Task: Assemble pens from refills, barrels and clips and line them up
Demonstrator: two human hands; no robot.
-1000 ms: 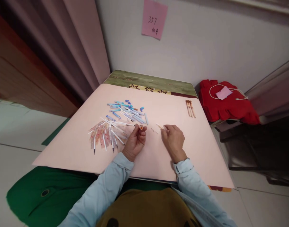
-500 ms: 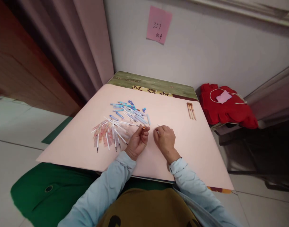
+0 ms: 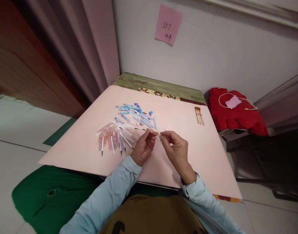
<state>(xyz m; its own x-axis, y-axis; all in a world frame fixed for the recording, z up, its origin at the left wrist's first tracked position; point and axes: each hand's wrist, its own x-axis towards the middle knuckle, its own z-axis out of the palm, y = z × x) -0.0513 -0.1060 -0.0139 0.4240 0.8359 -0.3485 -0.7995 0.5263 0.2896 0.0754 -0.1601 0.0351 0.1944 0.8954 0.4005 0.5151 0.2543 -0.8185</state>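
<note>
My left hand [image 3: 144, 148] is closed on a small brown pen part [image 3: 154, 132] with a round open end facing right. Close beside it, the thumb and forefinger of my right hand [image 3: 175, 149] are pinched together on something tiny and pale, too small to name. The tip of a thin white stick [image 3: 166, 129] shows just behind the right fingers; most of it is hidden. Left of my hands lies a fan of white pen refills [image 3: 119, 140] on pink patterned pieces. Beyond them, blue and light-blue pen barrels [image 3: 147, 122] lie in a loose pile.
Small dark-blue pen pieces [image 3: 136, 104] lie behind the barrels. Three brown-topped pens [image 3: 199, 116] are lined up at the right of the pale pink table [image 3: 207, 169]. A red cloth [image 3: 214, 113] with a white cable stands past the right edge; a green stool [image 3: 36, 191] is at lower left.
My right hand has lifted and turned, its pinched fingers now level with the left fingertips. The brown part in my left hand now points to the right and shows more.
</note>
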